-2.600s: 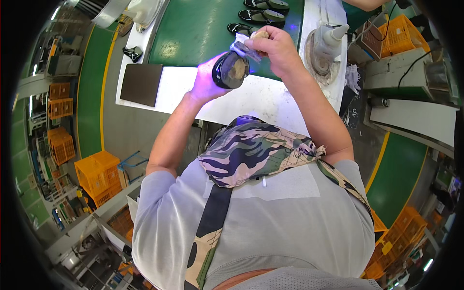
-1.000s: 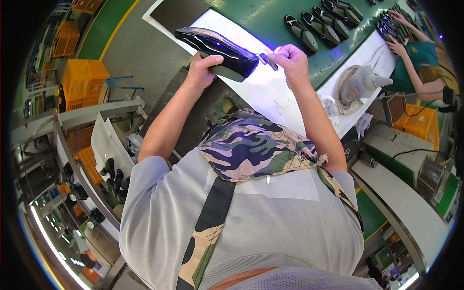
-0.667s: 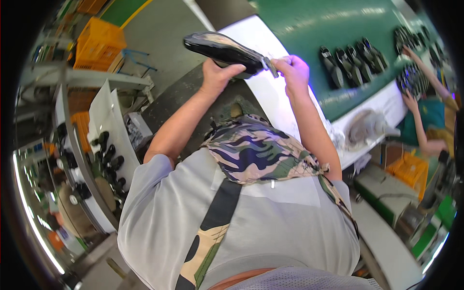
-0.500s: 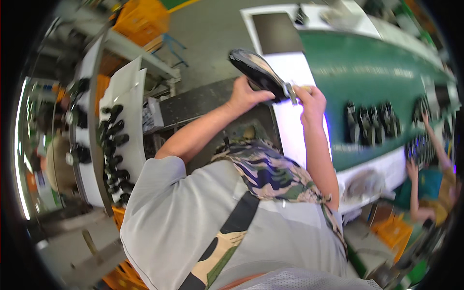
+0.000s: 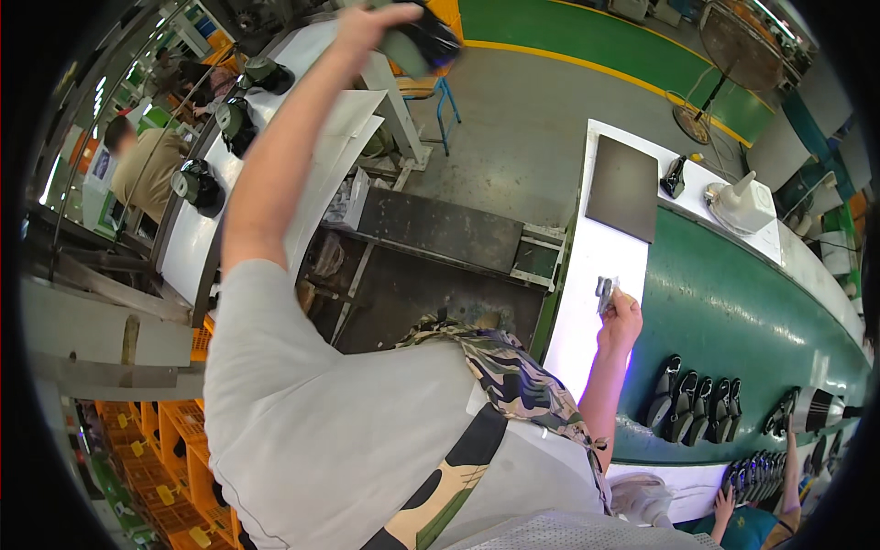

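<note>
Holding shoe (image 5: pixel 436 42) left, grey scrap (image 5: pixel 605 290) right, hands (image 5: pixel 622 322) hang well apart.

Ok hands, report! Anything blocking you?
Left hand holding black shoe. Right hand pinching small grey piece over white table. Row of shoes rightward, touching neither hand.

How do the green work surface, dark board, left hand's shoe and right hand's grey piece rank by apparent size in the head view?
1. Green work surface
2. Dark board
3. Shoe in the left hand, blurred
4. Grey piece in the right hand
</note>
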`<state>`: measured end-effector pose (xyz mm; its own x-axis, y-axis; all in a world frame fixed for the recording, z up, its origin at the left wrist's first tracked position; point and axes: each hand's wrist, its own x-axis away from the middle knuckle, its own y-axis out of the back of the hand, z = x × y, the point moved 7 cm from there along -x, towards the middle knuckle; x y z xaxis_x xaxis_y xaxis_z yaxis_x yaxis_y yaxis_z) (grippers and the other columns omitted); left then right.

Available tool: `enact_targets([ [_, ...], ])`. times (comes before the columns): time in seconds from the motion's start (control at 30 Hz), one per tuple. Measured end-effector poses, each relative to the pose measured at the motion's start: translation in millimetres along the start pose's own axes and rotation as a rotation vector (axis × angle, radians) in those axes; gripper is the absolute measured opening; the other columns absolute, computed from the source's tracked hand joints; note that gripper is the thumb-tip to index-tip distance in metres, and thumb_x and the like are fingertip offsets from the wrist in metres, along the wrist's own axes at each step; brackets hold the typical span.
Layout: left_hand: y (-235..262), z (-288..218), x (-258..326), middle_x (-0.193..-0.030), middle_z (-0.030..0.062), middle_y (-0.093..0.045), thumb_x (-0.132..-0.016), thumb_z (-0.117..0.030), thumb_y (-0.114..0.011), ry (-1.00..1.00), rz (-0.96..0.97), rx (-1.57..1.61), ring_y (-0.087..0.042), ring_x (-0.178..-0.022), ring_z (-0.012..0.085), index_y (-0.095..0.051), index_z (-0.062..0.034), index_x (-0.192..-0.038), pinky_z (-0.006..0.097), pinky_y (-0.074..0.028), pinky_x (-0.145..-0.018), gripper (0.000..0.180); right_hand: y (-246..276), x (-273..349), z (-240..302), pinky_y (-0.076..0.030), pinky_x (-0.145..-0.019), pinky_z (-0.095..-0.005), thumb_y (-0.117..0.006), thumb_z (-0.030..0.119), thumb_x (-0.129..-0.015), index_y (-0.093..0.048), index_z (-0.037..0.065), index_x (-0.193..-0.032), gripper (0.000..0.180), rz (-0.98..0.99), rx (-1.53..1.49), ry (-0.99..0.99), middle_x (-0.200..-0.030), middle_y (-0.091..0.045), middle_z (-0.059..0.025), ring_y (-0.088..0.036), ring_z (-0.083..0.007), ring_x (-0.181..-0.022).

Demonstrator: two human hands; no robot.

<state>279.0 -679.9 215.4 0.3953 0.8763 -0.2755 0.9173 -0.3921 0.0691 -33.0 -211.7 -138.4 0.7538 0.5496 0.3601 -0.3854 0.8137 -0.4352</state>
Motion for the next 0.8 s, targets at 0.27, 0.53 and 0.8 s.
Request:
enact_targets([
  [0.27,219.0,-61.7,-107.4,-0.099,0.0119,-0.069,-0.064,-0.053,-0.079,0.11,-0.383,-1.278,-0.068,-0.087,0.0261,-0.067,-0.0029,-0.1,0.041,-0.055,-0.071,0.063,28.8,15.0,-17.1,-0.046,-0.058,-0.0264,-0.068,0.005,-0.084,-0.057,0.002,-0.091,0.013,-0.083,0.053,-0.06,-0.079,-0.062,-0.0053,-0.056,-0.0127,-0.065],
  [0.53,257.8,23.1,-149.0,-0.11,0.0193,-0.065,-0.086,-0.027,-0.049,0.166,0.086,-2.082,-0.063,-0.106,0.0355,-0.07,-0.004,-0.102,0.047,-0.052,-0.083,0.035,69.9,48.3,-4.4,-0.043,-0.054,-0.0277,-0.072,0.012,-0.08,-0.057,0.007,-0.079,0.016,-0.206,0.11,0.013,-0.072,-0.056,-0.0007,-0.055,-0.0115,-0.064],
  [0.8,-52.5,112.7,-101.4,-0.111,0.0137,-0.068,-0.079,-0.043,-0.067,-0.143,0.176,-1.461,-0.062,-0.103,0.034,-0.067,-0.0047,-0.11,0.043,-0.046,-0.087,0.049,185.8,134.3,8.4,-0.039,-0.051,-0.0235,-0.074,0.019,-0.08,-0.055,0.014,-0.076,0.02,-0.463,-0.051,0.04,-0.068,-0.057,0.0014,-0.051,-0.0085,-0.058],
])
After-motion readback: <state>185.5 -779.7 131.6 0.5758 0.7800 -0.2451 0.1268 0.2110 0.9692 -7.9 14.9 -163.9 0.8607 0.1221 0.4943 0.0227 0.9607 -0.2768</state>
